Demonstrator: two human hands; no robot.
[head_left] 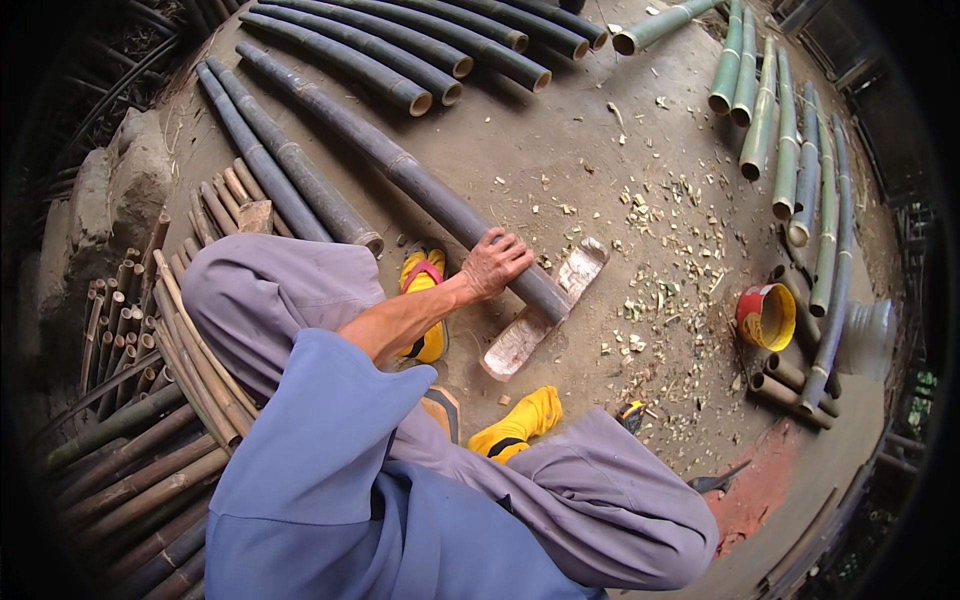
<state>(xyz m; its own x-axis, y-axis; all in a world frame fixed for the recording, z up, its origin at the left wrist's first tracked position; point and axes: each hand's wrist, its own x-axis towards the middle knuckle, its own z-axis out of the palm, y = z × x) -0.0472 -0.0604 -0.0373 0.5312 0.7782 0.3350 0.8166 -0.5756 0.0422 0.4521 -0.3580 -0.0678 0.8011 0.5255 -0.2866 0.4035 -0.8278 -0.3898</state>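
Note:
A long dark bamboo pole (pixel 395 170) slants from the upper left toward the middle of the floor. Its near end lies across a worn, pale wooden block (pixel 515 343). My left hand (pixel 497 262) grips the pole a little short of that end, fingers wrapped over the top. The left forearm crosses above my yellow-covered foot with a red strap (pixel 424 275). My right hand does not show anywhere in the view.
Bamboo poles (pixel 340 50) lie at the top, with green ones (pixel 785 140) at right. Pale chips (pixel 660 270) litter the floor. A red-and-yellow can (pixel 768 315), a tape measure (pixel 631 414) and a dark blade-like tool (pixel 718 479) are at right. Cut canes (pixel 150 480) are stacked at left.

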